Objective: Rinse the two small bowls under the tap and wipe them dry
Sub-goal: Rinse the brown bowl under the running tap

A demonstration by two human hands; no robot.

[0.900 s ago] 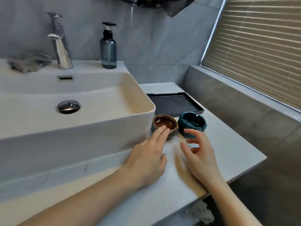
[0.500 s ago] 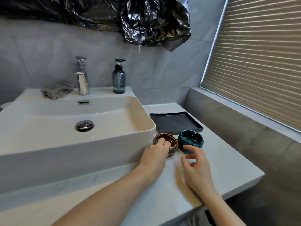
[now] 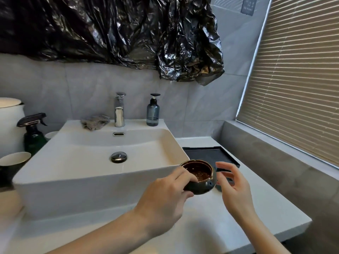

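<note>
At the far left stand a spray bottle (image 3: 33, 133) and a white cup (image 3: 14, 158), neither with a label that can be read. The sink (image 3: 60, 182) fills the middle; the tap (image 3: 119, 112) rises at its back edge, with a grey cloth (image 3: 94, 121) just left of it and a soap bottle (image 3: 153, 111) to its right, unlabelled. The left hand (image 3: 163, 200) grips the brown bowl (image 3: 199, 177), fingers over the near rim and thumb beneath, holding it upright above the counter (image 3: 238, 222) just beside the sink's front right corner. The tap lies up and to the left of that hand, so the bowl likely has to cross the sink wall that way. The right hand (image 3: 233, 187) hovers just right of the bowl, fingers loosely spread, gripping nothing. The second bowl is almost hidden behind it. A black tray (image 3: 207, 154) lies beyond. The sign (image 3: 249, 5) top right is too blurred to read
</note>
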